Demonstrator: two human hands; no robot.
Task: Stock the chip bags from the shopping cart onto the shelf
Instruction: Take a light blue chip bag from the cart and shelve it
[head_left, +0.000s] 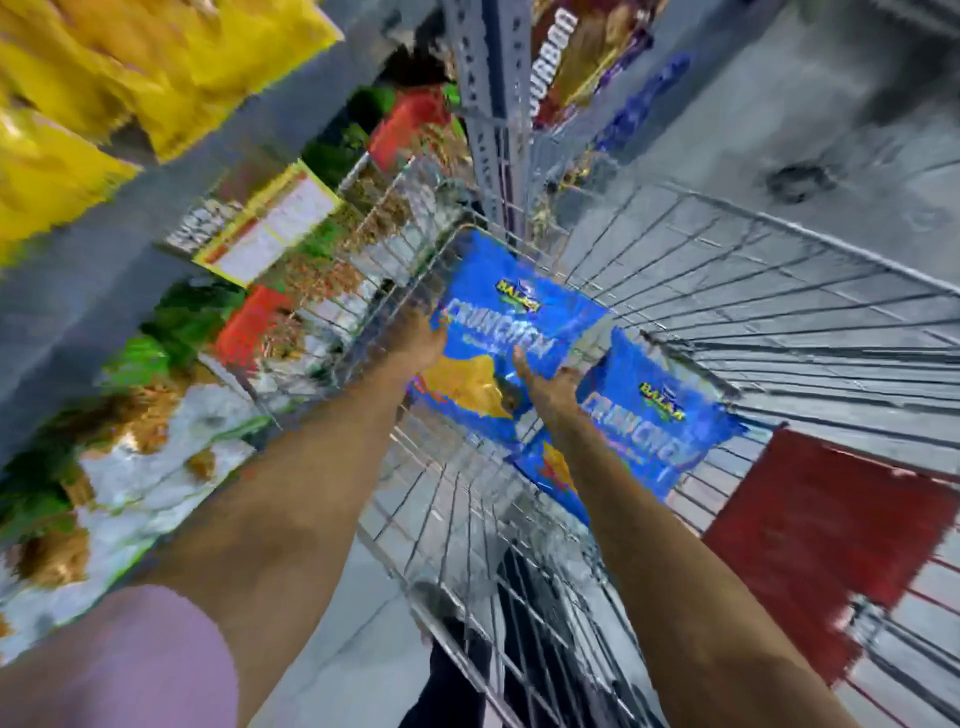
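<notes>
Two blue chip bags in view, one (511, 332) upper, one (652, 431) lower right. One wire shopping cart (779, 291). Two hands, left hand (423, 340) and right hand (550, 387). One red panel (831, 540) on the cart. Yellow bags (104, 78) on the shelf at top left, blurred, count unclear. Green and red packs below, too smeared to count.

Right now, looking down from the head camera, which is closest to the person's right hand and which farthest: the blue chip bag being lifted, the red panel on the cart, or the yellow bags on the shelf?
From the right hand:
1. Blue chip bag, touching its fingers, in the cart.
2. Red panel, lower right on the cart's side.
3. Yellow bags, far upper left on the shelf.
</notes>
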